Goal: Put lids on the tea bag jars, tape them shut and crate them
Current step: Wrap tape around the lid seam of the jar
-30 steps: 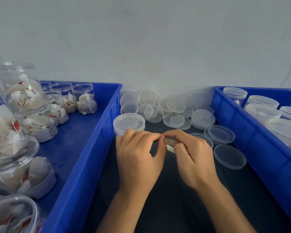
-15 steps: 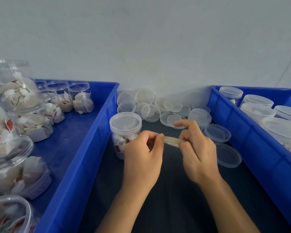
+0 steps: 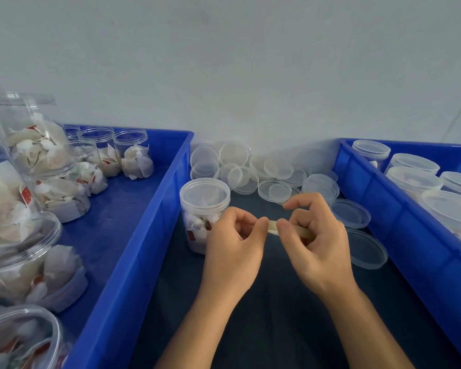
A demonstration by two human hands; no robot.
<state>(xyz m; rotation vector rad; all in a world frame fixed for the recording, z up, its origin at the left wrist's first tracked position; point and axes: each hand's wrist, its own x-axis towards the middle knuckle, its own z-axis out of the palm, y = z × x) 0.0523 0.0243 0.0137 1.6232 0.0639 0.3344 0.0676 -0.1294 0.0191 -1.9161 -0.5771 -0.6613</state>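
One lidded jar [image 3: 204, 209] at frame centre-left, between two blue crates [image 3: 133, 235], left hand [image 3: 234, 243] and right hand [image 3: 314, 243] both pinching one tape strip [image 3: 273, 227], loose lids [image 3: 274, 191] heaped behind, uncounted.

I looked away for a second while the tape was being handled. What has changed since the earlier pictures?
The hands drew apart: the left hand and right hand now pinch a strip of tape stretched between them, clear of the lidded jar, which they hid a second ago. The jar, loose lids and blue crates stayed put.
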